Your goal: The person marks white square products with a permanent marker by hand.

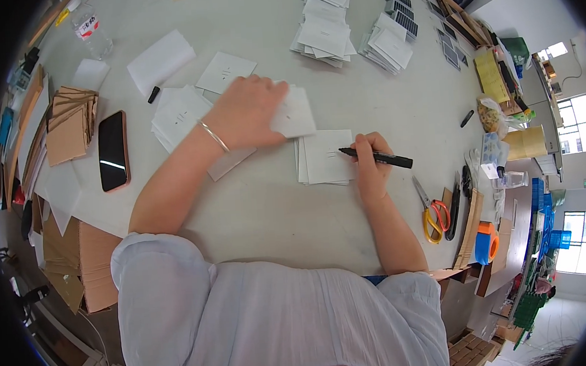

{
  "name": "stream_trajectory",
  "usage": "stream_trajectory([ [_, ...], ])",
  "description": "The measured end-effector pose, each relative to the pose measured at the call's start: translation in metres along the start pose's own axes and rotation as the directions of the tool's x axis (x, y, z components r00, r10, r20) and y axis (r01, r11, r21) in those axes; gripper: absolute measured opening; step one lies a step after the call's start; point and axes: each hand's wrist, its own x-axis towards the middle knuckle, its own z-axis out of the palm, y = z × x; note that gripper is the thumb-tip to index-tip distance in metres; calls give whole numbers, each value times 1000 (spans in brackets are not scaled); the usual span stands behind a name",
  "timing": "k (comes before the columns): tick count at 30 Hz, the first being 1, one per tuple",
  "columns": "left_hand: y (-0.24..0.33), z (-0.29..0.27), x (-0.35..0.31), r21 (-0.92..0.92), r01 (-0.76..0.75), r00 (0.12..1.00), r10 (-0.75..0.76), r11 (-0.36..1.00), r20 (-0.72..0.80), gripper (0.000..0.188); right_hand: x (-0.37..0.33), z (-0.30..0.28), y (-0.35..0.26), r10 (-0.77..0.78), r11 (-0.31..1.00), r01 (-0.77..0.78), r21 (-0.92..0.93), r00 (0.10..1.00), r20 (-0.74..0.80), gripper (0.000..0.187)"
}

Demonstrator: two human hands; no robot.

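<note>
A black marker (393, 159) is gripped in my right hand (371, 168), its tip at the face of the top white card (326, 155) in a small pile before me. Short dark marks show on that card beside the tip. My left hand (248, 108), with a bangle on its wrist, is closed over white cards (297, 115) just above and left of the pile; their number is partly hidden by the fingers. More marked white cards (180, 116) lie spread under and beyond my left forearm, and one marked card (226, 72) lies farther off.
A phone (113, 151), brown cardboard pieces (71, 126) and a black marker cap (154, 95) are at left. A water bottle (91, 31) stands at far left. Stacks of white cards (324, 30) sit at the back. Scissors (433, 214) and an orange-blue tape roll (486, 243) are at right.
</note>
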Motion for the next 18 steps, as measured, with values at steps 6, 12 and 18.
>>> stream_trajectory([
  [6,3,13,-2,40,-149,977,154,988,-150,57,3,3,5,-104,967,127,-222,988,110,23],
  [12,48,44,-6,-70,-264,962,258,962,-89,59,3,8,1,-126,931,147,-335,989,84,21],
  [18,52,44,-7,-73,-250,968,249,966,-11,59,3,9,1,-146,914,178,-364,983,113,21],
])
